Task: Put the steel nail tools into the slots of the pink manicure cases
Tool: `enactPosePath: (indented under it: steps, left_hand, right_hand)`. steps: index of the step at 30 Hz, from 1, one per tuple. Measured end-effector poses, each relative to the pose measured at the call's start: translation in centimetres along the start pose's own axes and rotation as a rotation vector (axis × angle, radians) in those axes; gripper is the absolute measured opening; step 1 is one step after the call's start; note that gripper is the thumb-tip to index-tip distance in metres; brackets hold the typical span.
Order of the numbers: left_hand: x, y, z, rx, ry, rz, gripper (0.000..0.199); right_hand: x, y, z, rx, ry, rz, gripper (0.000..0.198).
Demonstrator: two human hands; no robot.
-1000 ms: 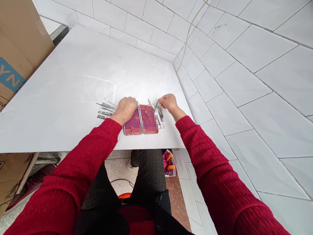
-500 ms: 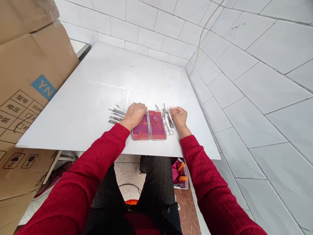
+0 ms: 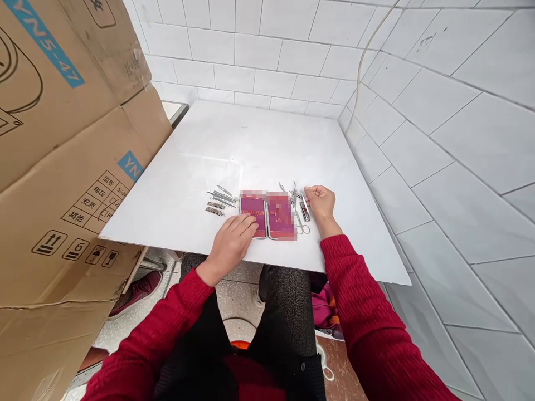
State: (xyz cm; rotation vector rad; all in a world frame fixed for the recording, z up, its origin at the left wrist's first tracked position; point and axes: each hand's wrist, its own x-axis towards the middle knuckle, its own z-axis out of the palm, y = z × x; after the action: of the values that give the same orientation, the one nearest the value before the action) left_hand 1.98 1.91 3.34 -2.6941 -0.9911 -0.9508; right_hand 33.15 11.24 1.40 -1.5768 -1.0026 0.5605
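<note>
An open purple manicure case (image 3: 281,225) lies flat on the white table, partly blurred. My left hand (image 3: 234,240) rests over the case's lower left part, with its fingers stretched out and touching it. To the right of the case, my right hand (image 3: 321,201) pinches a slim silver tool (image 3: 304,197) whose kind I cannot make out. Just beneath that tool lies a nail clipper (image 3: 305,213). Small scissors (image 3: 302,227) and other metal tools lie between the case and my right hand. At the case's left are more nail clippers (image 3: 215,205) and several thin metal tools (image 3: 223,196).
The white table (image 3: 288,145) meets tiled walls at the back and right. Large cardboard boxes (image 3: 79,161) stand along its left side. A cable (image 3: 359,67) runs down the wall corner. Beneath the table's right part is a bag (image 3: 322,309).
My left hand has moved from the upper left of the case down to its lower left edge. My right hand keeps its pinch beside the clipper. The camera view has shifted left.
</note>
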Motion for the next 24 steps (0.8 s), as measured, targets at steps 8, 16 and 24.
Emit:
enactPosePath:
  steps: [8, 16, 24]
  left_hand:
    - [-4.1, 0.0, 0.1, -0.026, 0.012, -0.187, 0.027]
    - [-4.2, 0.3, 0.4, -0.049, 0.025, -0.211, 0.03]
    - [-4.3, 0.5, 0.4, -0.034, 0.011, -0.211, 0.028]
  right_hand:
    - [-0.7, -0.4, 0.1, -0.037, 0.017, -0.003, 0.023]
    - [-2.9, -2.4, 0.0, -0.104, 0.17, -0.188, 0.012]
    - [-10.8, -8.0, 7.3, -0.226, -0.513, -0.529, 0.015]
